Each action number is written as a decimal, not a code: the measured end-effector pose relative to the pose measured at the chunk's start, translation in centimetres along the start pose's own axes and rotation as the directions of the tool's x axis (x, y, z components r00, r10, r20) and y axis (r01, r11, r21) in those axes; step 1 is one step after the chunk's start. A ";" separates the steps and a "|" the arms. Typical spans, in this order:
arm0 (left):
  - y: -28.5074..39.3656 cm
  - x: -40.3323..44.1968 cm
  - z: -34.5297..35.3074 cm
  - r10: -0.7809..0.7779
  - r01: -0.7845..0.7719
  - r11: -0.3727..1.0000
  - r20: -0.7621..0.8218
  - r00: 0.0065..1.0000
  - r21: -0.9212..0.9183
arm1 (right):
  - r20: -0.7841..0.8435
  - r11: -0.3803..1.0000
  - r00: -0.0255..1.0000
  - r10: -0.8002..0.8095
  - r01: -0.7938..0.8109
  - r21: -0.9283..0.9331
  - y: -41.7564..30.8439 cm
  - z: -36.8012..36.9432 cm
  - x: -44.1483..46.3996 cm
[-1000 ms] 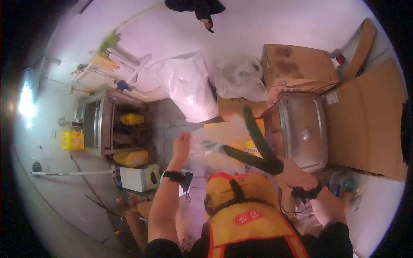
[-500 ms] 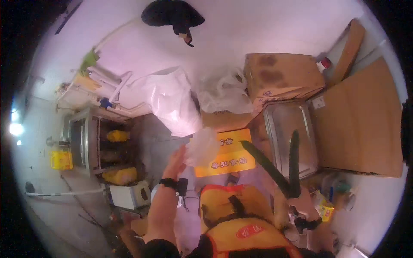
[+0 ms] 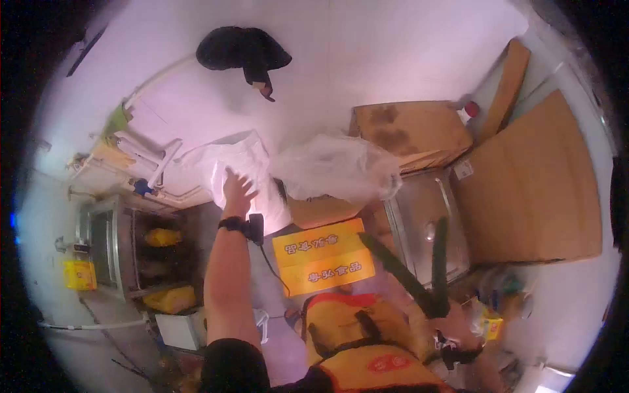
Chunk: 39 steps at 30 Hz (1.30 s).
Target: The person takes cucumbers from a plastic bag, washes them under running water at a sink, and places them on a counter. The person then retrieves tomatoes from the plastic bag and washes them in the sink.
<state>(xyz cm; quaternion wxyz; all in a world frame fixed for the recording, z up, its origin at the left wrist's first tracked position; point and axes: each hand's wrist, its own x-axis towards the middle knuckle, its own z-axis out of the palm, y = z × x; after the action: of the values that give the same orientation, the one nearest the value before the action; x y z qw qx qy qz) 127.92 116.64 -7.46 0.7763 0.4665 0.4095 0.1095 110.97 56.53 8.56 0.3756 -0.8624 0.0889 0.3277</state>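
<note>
2 cukes point(image 3: 441, 262) in R hand point(image 3: 457, 329), pointing fwd, L hand point(image 3: 238, 192) well apart

Storeroom, apparently: cardboard box point(image 3: 426, 124), yellow food carton point(image 3: 325, 257).

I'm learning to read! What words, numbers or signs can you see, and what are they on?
"食品": lower line's end, yellow box; the characters before it are too blurred to be sure.
Upper line, same box: upside down, too blurred.
Red badge on the apron: too blurred.
White label: too small.
Yellow tub: too small.
</note>
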 end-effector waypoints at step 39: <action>19.9 -22.0 -65.8 0.066 0.125 0.950 -0.571 0.818 0.288 | 0.972 0.621 -0.236 -0.022 0.759 0.198 -74.2 85.3 1.9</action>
<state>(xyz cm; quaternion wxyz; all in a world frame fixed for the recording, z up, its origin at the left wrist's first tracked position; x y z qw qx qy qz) 69.49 156.98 5.41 0.5348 0.5219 0.6434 0.1665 99.53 169.05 8.17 0.1617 -0.3812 -0.6009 0.6837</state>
